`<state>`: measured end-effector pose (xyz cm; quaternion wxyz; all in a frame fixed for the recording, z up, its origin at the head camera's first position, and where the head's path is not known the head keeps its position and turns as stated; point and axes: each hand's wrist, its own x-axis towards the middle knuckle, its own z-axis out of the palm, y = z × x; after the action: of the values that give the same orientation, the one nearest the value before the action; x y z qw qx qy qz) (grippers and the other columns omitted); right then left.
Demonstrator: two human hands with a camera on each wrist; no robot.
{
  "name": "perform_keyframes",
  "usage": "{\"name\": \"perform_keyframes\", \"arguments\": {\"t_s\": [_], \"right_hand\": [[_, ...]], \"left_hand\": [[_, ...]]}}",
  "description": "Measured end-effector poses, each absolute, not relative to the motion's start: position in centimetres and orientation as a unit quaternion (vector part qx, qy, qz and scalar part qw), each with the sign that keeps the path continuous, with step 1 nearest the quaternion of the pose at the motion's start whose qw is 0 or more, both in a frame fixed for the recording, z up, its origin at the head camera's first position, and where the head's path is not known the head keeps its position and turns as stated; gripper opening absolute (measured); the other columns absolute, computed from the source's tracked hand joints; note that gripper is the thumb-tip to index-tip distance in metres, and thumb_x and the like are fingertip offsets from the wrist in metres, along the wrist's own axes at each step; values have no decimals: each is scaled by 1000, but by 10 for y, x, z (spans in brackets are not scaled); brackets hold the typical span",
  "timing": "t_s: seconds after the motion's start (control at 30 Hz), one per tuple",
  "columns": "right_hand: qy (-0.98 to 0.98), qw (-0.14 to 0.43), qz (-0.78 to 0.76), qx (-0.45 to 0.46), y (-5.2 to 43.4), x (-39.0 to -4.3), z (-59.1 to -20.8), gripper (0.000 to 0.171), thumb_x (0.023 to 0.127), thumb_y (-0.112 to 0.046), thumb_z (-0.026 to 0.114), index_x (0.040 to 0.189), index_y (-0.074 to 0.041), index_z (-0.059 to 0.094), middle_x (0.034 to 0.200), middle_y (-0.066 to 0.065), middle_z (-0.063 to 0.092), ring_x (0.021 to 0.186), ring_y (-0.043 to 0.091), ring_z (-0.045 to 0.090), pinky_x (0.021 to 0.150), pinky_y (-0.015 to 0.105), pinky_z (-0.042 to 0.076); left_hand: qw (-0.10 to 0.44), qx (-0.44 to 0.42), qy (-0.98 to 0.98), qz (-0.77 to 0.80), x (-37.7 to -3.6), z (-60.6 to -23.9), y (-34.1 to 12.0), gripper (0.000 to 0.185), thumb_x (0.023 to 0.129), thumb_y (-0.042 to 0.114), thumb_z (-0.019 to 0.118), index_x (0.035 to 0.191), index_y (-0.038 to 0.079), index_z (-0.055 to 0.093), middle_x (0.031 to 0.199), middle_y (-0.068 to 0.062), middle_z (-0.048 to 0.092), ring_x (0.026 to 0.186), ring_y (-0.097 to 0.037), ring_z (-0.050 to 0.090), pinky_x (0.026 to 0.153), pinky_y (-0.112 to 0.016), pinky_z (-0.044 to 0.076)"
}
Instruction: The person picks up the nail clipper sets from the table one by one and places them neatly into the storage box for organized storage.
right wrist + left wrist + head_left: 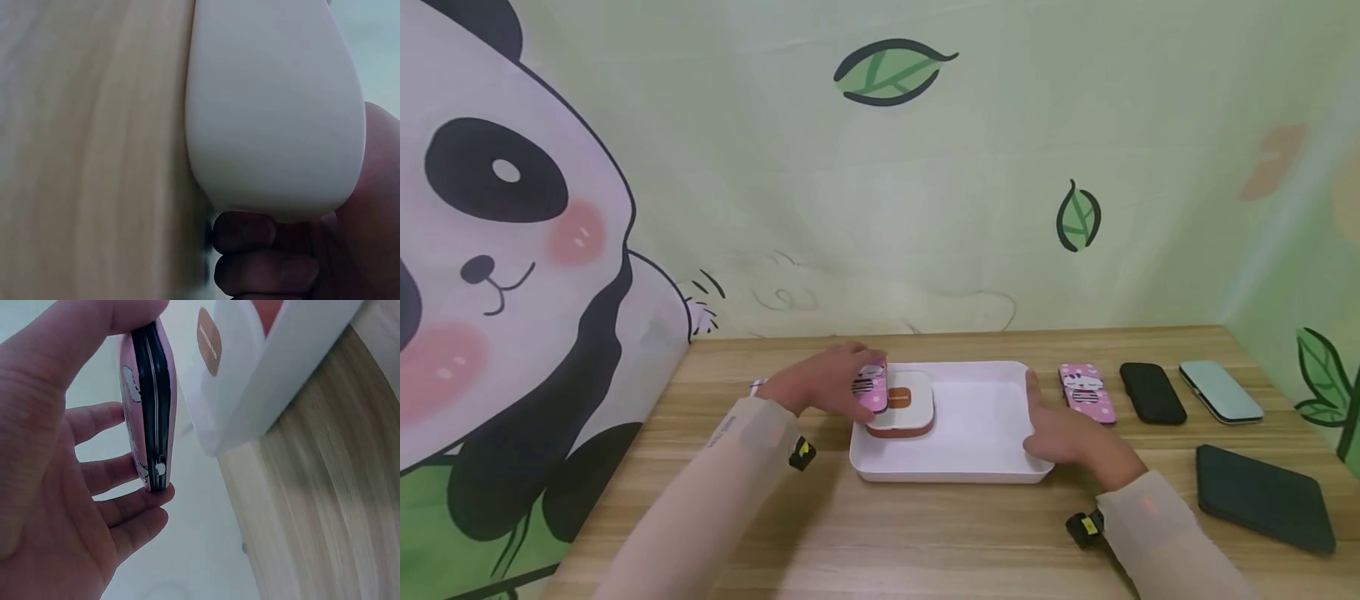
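My left hand [823, 382] holds a small pink case [870, 385] with a cartoon cat on it, over the left side of a white tray [985, 417]. In the left wrist view, the case's black edge [159, 406] with a thin silver seam faces the camera, between thumb and fingers. Inside the tray at the left sits a white square box [919, 410] with a brown label and a reddish-brown base, partly covered by the pink case. My right hand [1060, 429] grips the tray's right rim; its curled fingers [269, 272] lie against the outer wall in the right wrist view.
Right of the tray, a second pink cat case [1086, 393], a black case [1152, 393] and a pale blue case [1221, 392] lie in a row. A larger dark flat case [1264, 498] is nearer the front right. A printed cloth [970, 250] hangs behind the wooden table [880, 533].
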<state>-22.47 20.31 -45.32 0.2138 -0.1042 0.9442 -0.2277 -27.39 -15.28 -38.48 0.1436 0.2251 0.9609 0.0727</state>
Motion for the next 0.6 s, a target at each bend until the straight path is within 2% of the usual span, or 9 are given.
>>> {"name": "perform_keyframes", "arguments": {"t_s": [0.27,0.6], "right_hand": [[940,215,-241,-114,203,-225,-454,99,92,-17,50,154,-4,-26,65,1,48,46,12,34,45,26,29],[939,208,-250,-113,203,-228,-456,101,92,-17,51,154,-6,-27,63,0,47,46,12,35,44,25,30]], "left_hand": [[137,253,955,75,-271,-382,-132,95,72,55,82,154,36,37,156,-5,39,130,-26,47,106,-49,45],[124,298,944,63,-270,-377,-76,97,70,58,83,153,36,38,149,0,45,117,-20,53,99,-41,49]]}}
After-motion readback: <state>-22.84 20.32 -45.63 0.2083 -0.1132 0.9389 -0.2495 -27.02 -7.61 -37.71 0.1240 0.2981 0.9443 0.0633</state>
